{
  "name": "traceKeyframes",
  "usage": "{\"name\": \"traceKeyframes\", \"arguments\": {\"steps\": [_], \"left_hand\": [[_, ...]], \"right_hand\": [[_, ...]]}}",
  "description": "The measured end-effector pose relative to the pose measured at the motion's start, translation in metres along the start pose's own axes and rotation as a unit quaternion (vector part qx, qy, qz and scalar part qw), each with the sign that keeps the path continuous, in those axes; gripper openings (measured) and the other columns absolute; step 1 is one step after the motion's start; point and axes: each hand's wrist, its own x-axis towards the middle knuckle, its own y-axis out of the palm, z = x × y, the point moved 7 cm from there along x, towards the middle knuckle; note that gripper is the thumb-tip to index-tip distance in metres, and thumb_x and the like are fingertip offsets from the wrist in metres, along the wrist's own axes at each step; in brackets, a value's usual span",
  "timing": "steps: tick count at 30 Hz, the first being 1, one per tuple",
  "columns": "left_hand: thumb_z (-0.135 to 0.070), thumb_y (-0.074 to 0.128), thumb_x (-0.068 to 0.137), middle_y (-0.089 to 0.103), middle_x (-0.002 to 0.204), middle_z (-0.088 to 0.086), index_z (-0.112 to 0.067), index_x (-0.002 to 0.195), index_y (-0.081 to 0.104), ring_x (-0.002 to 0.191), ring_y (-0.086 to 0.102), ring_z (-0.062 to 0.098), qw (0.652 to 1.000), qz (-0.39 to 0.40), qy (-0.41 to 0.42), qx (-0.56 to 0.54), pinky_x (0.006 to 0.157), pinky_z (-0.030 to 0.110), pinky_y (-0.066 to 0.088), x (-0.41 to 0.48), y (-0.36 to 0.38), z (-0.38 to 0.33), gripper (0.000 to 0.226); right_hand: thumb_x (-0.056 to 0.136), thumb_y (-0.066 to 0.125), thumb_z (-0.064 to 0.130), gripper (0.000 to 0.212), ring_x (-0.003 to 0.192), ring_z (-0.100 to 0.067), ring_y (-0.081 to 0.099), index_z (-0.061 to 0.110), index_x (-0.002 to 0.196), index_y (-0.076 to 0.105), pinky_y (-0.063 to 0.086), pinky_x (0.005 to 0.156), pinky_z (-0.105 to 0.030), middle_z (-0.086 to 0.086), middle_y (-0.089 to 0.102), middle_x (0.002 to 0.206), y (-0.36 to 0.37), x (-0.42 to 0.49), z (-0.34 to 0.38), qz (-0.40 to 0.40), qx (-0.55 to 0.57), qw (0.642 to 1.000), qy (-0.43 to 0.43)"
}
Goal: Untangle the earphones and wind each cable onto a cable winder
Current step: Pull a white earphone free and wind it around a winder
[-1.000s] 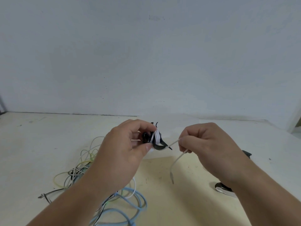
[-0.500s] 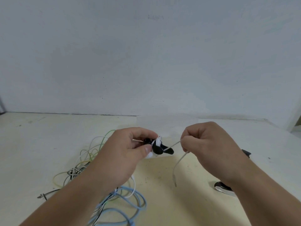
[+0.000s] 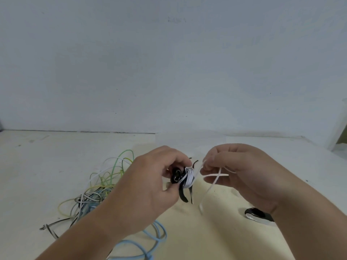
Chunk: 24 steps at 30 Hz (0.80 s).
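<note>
Since only the head view is on record, all notes come from it.

Head view: left hand [image 3: 150, 186] holds the black cable winder [image 3: 176, 176] above the tabletop [image 3: 37, 166], thumb and curled fingers gripping its left end. Several turns of the white earphone cable [image 3: 188, 178] sit on the winder body. Black prongs stick out above and below the coil, so the winder's long axis runs roughly near-to-far, tilted.

Right hand [image 3: 244, 175] is just right of the winder, apart from it. Thumb and forefinger pinch the white cable close to the coil. A short taut run joins pinch to coil. The free tail loops past the fingers and hangs down toward the near side, its end off the tabletop or nearly so; contact cannot be told.

Judgement: the tail is short, so this winding is near its end. The key relation is that the cable leaves the coil to the right, across the winder's axis. The right hand is therefore placed to lay the next turn.

Left of the hands, the tangle of remaining cables [image 3: 88, 198] lies on the tabletop. A second winder [image 3: 257, 216] lies near right, partly hidden by the right wrist.
</note>
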Motion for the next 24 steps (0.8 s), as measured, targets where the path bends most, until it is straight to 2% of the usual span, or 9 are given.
{"name": "traceKeyframes", "arguments": {"steps": [2, 4, 5, 7, 9, 13, 16, 18, 24], "left_hand": [[-0.001, 0.066, 0.071, 0.066, 0.096, -0.017, -0.037, 0.101, 0.064, 0.094, 0.067, 0.010, 1.000, -0.006, -0.006, 0.004, 0.084, 0.019, 0.053, 0.000, -0.001, 0.001, 0.047], [0.004, 0.069, 0.070, 0.067, 0.095, -0.020, -0.040, 0.100, 0.062, 0.092, 0.068, 0.006, 1.000, -0.008, -0.019, 0.013, 0.080, 0.012, 0.050, -0.001, 0.000, 0.002, 0.054], [0.005, 0.069, 0.070, 0.067, 0.094, -0.020, -0.040, 0.099, 0.061, 0.090, 0.068, 0.005, 1.000, -0.007, -0.022, 0.016, 0.078, 0.011, 0.050, -0.001, 0.000, 0.002, 0.055], [0.006, 0.069, 0.069, 0.068, 0.093, -0.019, -0.039, 0.096, 0.060, 0.089, 0.069, 0.006, 1.000, -0.011, -0.018, 0.015, 0.078, 0.014, 0.052, -0.002, 0.000, 0.000, 0.053], [0.008, 0.070, 0.070, 0.068, 0.090, -0.018, -0.037, 0.093, 0.060, 0.088, 0.069, 0.007, 0.999, -0.020, -0.024, -0.005, 0.078, 0.012, 0.051, -0.001, -0.002, 0.000, 0.052], [0.011, 0.071, 0.071, 0.070, 0.086, -0.012, -0.033, 0.089, 0.062, 0.085, 0.071, 0.012, 0.997, -0.017, -0.041, -0.060, 0.080, 0.022, 0.057, 0.000, -0.003, 0.002, 0.049], [0.014, 0.070, 0.071, 0.070, 0.083, -0.007, -0.030, 0.086, 0.064, 0.082, 0.070, 0.015, 0.994, -0.006, -0.039, -0.099, 0.081, 0.025, 0.058, 0.000, -0.003, 0.002, 0.046], [0.016, 0.068, 0.070, 0.069, 0.081, -0.005, -0.029, 0.085, 0.064, 0.081, 0.070, 0.015, 0.992, 0.006, -0.035, -0.122, 0.079, 0.022, 0.057, 0.000, -0.003, 0.001, 0.047], [0.021, 0.062, 0.071, 0.067, 0.079, -0.005, -0.030, 0.085, 0.068, 0.077, 0.068, 0.015, 0.986, 0.043, -0.039, -0.154, 0.076, 0.024, 0.054, 0.000, 0.002, 0.001, 0.053]], "right_hand": [[0.079, 0.071, 0.019, 0.015, 0.074, -0.015, 0.062, 0.017, 0.064, 0.068, 0.053, 0.077, -0.032, 0.002, 0.063, 0.070, 0.001, -0.002, 0.005, -0.008, -0.082, 0.996, -0.022], [0.086, 0.070, 0.022, 0.018, 0.050, -0.004, 0.049, 0.020, 0.068, 0.065, 0.038, 0.054, -0.016, 0.012, 0.055, 0.064, 0.001, -0.004, 0.009, -0.037, -0.177, 0.982, -0.049], [0.088, 0.067, 0.024, 0.019, 0.046, -0.003, 0.047, 0.023, 0.070, 0.065, 0.034, 0.051, -0.011, 0.016, 0.057, 0.068, 0.001, -0.004, 0.012, -0.056, -0.218, 0.972, -0.074], [0.088, 0.065, 0.034, 0.015, 0.071, 0.002, 0.058, 0.034, 0.074, 0.066, 0.040, 0.063, -0.010, 0.018, 0.059, 0.090, 0.002, -0.004, 0.017, -0.087, -0.295, 0.942, -0.131], [0.087, 0.063, 0.041, 0.010, 0.090, 0.005, 0.055, 0.039, 0.077, 0.065, 0.041, 0.073, -0.010, 0.019, 0.056, 0.100, 0.002, -0.002, 0.017, -0.099, -0.335, 0.923, -0.161], [0.091, 0.066, 0.032, 0.017, 0.061, 0.003, 0.058, 0.029, 0.075, 0.066, 0.042, 0.062, -0.011, 0.014, 0.066, 0.079, -0.002, 0.003, 0.010, -0.078, -0.260, 0.954, -0.130], [0.090, 0.070, 0.019, 0.015, 0.068, -0.017, 0.063, 0.015, 0.076, 0.069, 0.055, 0.069, -0.032, -0.011, 0.066, 0.075, 0.003, 0.004, -0.001, 0.015, -0.080, 0.994, -0.069], [0.082, 0.069, 0.018, 0.009, 0.066, -0.019, 0.062, 0.011, 0.077, 0.070, 0.054, 0.065, -0.031, -0.013, 0.060, 0.072, 0.003, 0.004, -0.005, 0.059, 0.003, 0.997, -0.039], [0.076, 0.071, 0.019, 0.011, 0.077, -0.021, 0.067, 0.009, 0.080, 0.072, 0.056, 0.077, -0.035, -0.012, 0.066, 0.082, 0.002, 0.003, -0.012, 0.105, 0.030, 0.994, 0.014]]}}
